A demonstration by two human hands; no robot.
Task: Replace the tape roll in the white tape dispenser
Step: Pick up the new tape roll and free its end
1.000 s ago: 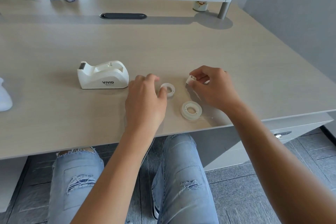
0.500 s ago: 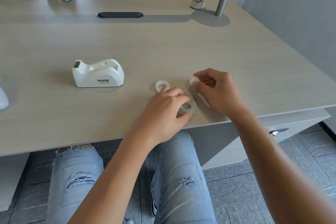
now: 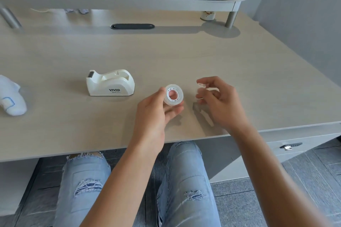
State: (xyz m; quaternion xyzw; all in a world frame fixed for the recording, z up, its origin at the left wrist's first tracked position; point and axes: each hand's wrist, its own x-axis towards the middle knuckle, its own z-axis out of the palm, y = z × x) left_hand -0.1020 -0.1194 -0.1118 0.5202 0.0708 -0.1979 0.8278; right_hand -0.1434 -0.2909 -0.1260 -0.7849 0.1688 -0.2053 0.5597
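Translucent, ring-shaped new tape roll (image 3: 174, 94) is pinched upright in the left hand (image 3: 156, 108); a small white plastic spindle core (image 3: 201, 85) is gripped by the right hand (image 3: 218, 101). Left of both hands, the white plastic tape dispenser (image 3: 110, 82) sits empty; core fitting and seating are judged outstanding.

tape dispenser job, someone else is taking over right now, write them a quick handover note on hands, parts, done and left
Left hand: holds the new tape roll up off the desk, hole facing the camera, fingers pinched on its rim.
Right hand: holds a small white piece, likely the dispenser's core, in its fingers beside the roll.
White tape dispenser: upright on the desk left of both hands, cradle empty.
Done: dispenser emptied, new roll picked up.
Left: fit the core into the roll, drop it into the cradle, pull the tape end to the cutter.
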